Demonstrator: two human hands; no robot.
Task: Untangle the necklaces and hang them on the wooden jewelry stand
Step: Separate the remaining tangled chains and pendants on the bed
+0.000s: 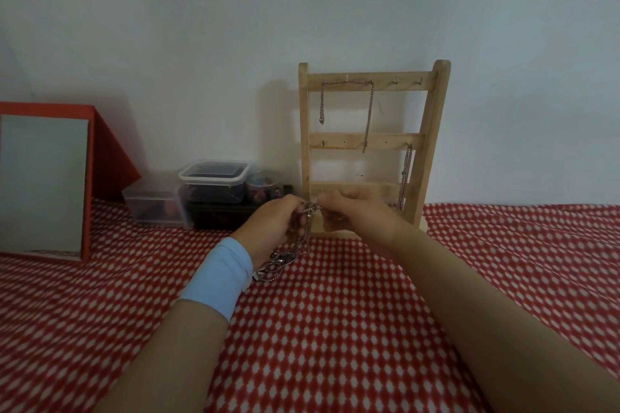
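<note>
A wooden jewelry stand [426,131] stands against the wall at the back of the table. One silver chain [368,114] is draped across two hooks of its top bar, and another chain [405,178] hangs from a hook on the middle bar's right end. Just in front of the stand's base, my left hand [271,223] and my right hand [352,211] both pinch a tangled bunch of silver necklaces [302,235]. The bunch hangs down from my fingers, with its lower end [275,266] near my left wrist, which wears a light blue band.
A red-framed mirror [43,184] leans at the left. Clear plastic boxes [214,181] and a small jar [263,186] sit left of the stand. A red cloth with white dots [335,329] covers the table.
</note>
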